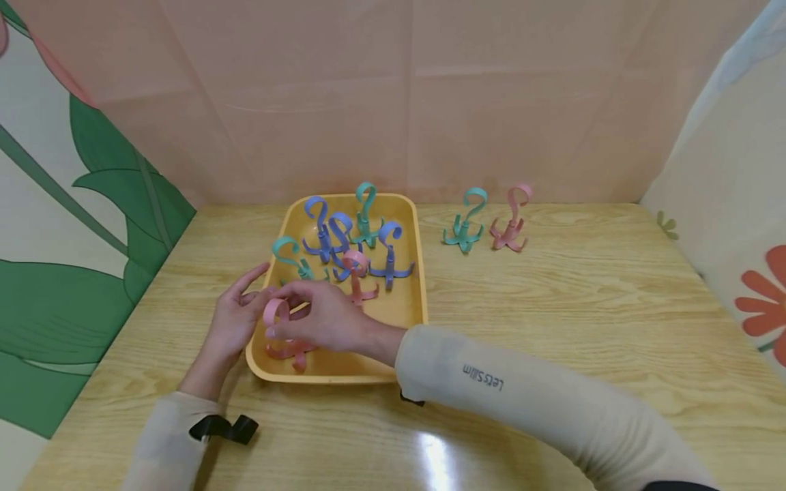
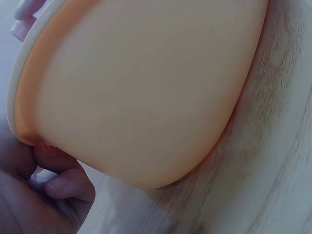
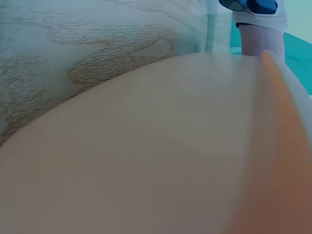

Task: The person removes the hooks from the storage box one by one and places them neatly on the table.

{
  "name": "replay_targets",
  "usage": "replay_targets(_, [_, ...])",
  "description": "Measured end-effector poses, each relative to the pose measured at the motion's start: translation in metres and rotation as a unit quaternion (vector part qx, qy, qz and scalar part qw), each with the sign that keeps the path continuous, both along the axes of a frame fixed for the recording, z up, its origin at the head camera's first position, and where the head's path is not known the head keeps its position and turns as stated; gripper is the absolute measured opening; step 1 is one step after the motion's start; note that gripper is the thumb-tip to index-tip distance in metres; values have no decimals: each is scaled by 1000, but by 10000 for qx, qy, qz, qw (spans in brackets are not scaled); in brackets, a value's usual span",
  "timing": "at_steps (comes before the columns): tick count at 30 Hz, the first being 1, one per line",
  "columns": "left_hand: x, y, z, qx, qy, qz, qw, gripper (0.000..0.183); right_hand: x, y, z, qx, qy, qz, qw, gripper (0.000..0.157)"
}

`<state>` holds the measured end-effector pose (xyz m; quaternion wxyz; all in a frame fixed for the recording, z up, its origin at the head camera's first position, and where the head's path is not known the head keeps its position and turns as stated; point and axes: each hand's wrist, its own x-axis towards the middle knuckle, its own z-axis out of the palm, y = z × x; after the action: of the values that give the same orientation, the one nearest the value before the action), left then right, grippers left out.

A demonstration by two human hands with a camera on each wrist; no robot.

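At the left of the table, the left hand (image 1: 236, 314) grips the rim of a yellow tray (image 1: 422, 293). In the left wrist view its curled fingers (image 2: 73, 183) sit under the rim, against the tray's outer wall (image 2: 146, 87). Reaching over the near left corner, the right hand (image 1: 328, 317) pinches a pink multi-prong hanging hook (image 1: 299, 349) by its curved top. Most of the right wrist view is taken up by the tray wall (image 3: 146, 146), and the right hand is hidden there. A second pink hook (image 1: 356, 283) stands just beyond the right hand, partly covered by it.
Farther back in the tray are several blue hooks (image 1: 389, 262) and two teal hooks (image 1: 365, 218). Right of the tray, a teal hook (image 1: 464, 228) and a pink hook (image 1: 511, 221) stand on the wooden table (image 1: 552, 327). A pink cloth backdrop (image 1: 411, 102) rises behind the table.
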<state>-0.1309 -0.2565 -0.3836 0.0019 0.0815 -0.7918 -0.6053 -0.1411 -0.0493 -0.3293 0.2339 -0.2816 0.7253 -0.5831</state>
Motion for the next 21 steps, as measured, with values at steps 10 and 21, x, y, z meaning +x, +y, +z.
replay_targets(10, [0,1,0,-67,31,-41,10000,57,1,5,1,-177,-105,-70,9998,43])
replay_targets(21, [1,3,1,-2,119,24,9999,56,0,19,14,-287,-46,-43,9996,41])
